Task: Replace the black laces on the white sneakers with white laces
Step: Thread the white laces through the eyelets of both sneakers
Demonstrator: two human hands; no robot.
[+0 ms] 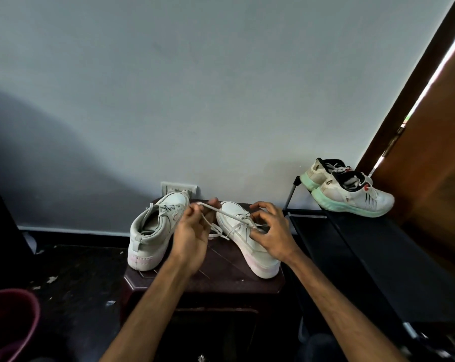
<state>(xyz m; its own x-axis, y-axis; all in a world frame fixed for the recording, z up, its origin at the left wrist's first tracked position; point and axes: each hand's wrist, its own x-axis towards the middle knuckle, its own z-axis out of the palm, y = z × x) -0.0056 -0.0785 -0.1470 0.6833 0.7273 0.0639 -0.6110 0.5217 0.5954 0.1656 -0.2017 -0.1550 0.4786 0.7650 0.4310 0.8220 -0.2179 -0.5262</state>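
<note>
On the dark maroon plastic table (221,280): two white canvas low-top sneakers, heels toward the camera.
At the table's left side, the left-side white sneaker (153,231), laced; the lace colour is hard to judge in the dim light.
At the table's right side, the right-side white sneaker (250,246); a flat white lace (229,212) rises from its eyelets.
Above the table's middle, the left hand (192,236) pinches that lace.
Over the eyelets, the right hand (270,231), fingers curled; whether it grips the lace is hidden.
Left of the table, a maroon plastic bucket (9,322), cut off by the frame.
</note>
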